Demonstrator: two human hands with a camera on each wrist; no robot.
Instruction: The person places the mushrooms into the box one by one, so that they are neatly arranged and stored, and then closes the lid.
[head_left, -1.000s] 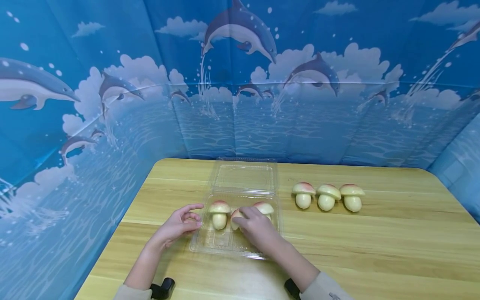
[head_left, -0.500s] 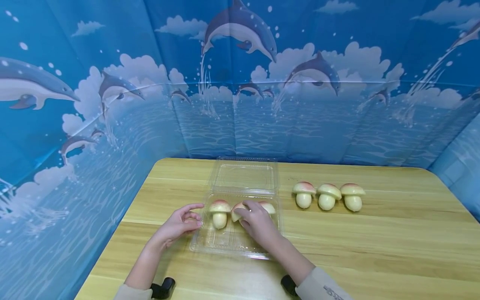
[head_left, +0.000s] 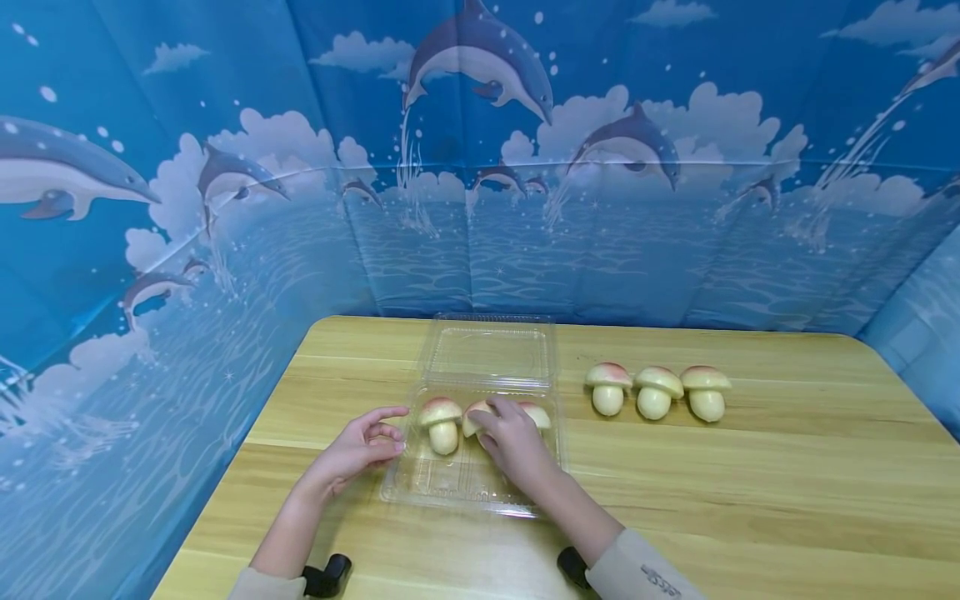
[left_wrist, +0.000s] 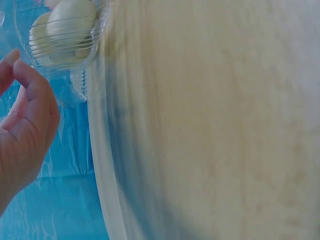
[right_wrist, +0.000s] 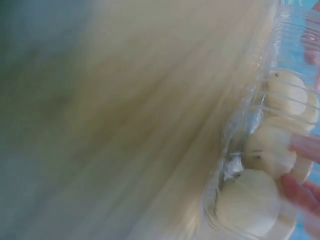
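Observation:
A clear plastic clamshell box (head_left: 423,492) lies with its lid folded back on the table, holding three toy mushrooms with cream stems and reddish caps. My right hand (head_left: 517,446) grips the middle mushroom (head_left: 474,419), fingers at its cap and stem, and hides much of it. In the right wrist view the fingers (right_wrist: 300,192) lie against that same mushroom (right_wrist: 270,150). The left mushroom (head_left: 442,427) leans slightly, and the right mushroom (head_left: 537,414) is partly behind my hand. My left hand (head_left: 358,450), fingers loosely bent and holding nothing, is beside the box's left wall.
Three more toy mushrooms (head_left: 657,392) stand in a row on the wooden table (head_left: 750,492), right of the box. The open lid (head_left: 489,354) reaches toward the table's back edge. Behind hangs a blue dolphin-print cloth (head_left: 600,250).
My right hand has moved the middle mushroom a little toward the back of the box. The left mushroom's stem has swung slightly right. My left hand has stayed in place.

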